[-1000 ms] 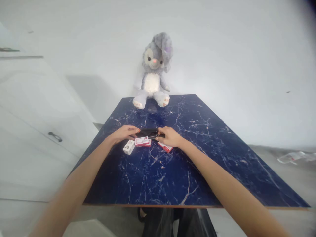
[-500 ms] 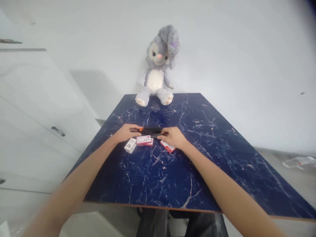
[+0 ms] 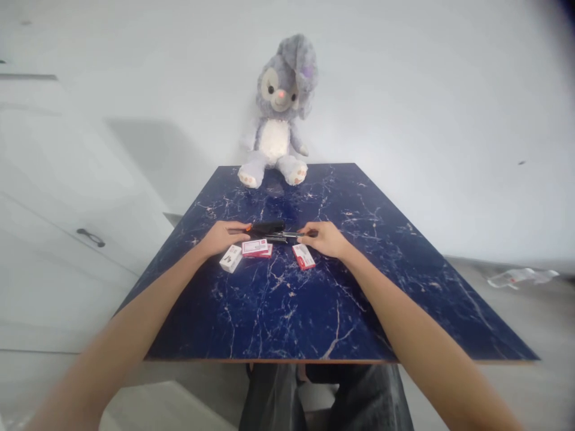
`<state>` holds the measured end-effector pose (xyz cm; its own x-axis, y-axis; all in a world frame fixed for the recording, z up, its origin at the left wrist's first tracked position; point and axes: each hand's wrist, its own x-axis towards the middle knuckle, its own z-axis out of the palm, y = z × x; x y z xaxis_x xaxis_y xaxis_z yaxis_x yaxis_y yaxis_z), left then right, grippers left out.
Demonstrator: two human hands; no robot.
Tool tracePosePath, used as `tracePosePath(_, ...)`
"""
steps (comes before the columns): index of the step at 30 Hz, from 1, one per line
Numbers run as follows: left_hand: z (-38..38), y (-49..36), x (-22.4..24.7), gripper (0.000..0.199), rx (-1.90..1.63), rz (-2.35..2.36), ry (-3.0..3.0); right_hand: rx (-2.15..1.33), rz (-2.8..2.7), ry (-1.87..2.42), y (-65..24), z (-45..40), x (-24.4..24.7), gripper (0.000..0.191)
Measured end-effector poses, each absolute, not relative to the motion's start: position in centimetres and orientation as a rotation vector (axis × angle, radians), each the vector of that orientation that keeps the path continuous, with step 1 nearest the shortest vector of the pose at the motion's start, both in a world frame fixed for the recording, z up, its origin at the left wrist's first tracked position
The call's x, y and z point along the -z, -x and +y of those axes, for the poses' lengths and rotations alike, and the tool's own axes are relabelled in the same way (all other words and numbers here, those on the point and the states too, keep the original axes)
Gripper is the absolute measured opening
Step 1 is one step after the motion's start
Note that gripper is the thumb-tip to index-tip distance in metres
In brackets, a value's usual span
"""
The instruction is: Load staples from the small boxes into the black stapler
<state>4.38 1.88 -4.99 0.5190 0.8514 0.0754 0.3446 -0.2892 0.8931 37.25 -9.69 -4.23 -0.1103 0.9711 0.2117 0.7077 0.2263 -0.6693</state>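
A black stapler (image 3: 268,227) with an orange detail lies crosswise over the table, between my two hands. My left hand (image 3: 223,237) is closed on its left end, thumb and fingers pinching it. At the other end, my right hand (image 3: 324,237) pinches the end of a thin metal slide (image 3: 293,234) that sticks out of the stapler. Just in front of the left hand sit a small white box (image 3: 230,258) and two stacked red-and-white boxes (image 3: 255,248). Another red-and-white box (image 3: 304,256) rests close below the right hand.
A grey plush rabbit (image 3: 275,137) sits at the far edge of the blue marbled table (image 3: 278,317), against the wall. White cabinets (image 3: 54,239) stand to the left. On the floor at right lies a clear plastic item (image 3: 521,277).
My right hand has moved right, away from the stapler, and the metal slide now shows outside it. The left hand stays on the stapler. The whole view has shifted slightly.
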Motion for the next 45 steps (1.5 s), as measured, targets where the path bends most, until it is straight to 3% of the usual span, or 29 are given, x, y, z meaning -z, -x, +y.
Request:
tracePosePath(3, 2.0, -4.4, 5.0, 0.058, -0.697, 0.977, -1.838, -0.443, -1.886, 1.566, -37.6, -10.5, 3.7, 0.014)
tracePosePath(7, 1.6, -4.6, 4.4, 0.058, -0.715, 0.9, -1.848, 0.037, -1.909, 1.423, -32.8, -11.5, 2.4, 0.027)
tracePosePath(13, -0.3, -4.8, 2.6, 0.04, -0.98, 0.977, -2.002, 0.088, -2.353, 1.187, -26.1, -12.2, 3.4, 0.029)
tracePosePath(19, -2.6, -5.2, 0.6, 0.027, -1.165, 1.045, -2.346, -0.118, -2.278, 1.12, -27.6, -12.0, 3.8, 0.026)
tracePosePath(26, -5.3, -6.2, -0.9, 0.036, -0.842, 0.776, -2.144, -0.334, -1.801, 1.136, -28.9, -12.8, 2.4, 0.048)
tracePosePath(34, -5.1, -6.9, 0.0, 0.029, -0.785, 0.684, -2.745, -0.513, -1.824, 1.179, -29.4, -12.4, 2.6, 0.034)
tracePosePath(38, -4.8, -6.9, 0.3, 0.032, -0.823, 0.807, -2.629, -0.49, -1.744, 1.135, -28.1, -12.5, 2.7, 0.039)
tracePosePath(45, -6.7, -9.1, 0.1, 0.033, -1.23, 0.859, -2.093, -0.373, -1.718, 1.087, -27.6, -12.8, 1.7, 0.055)
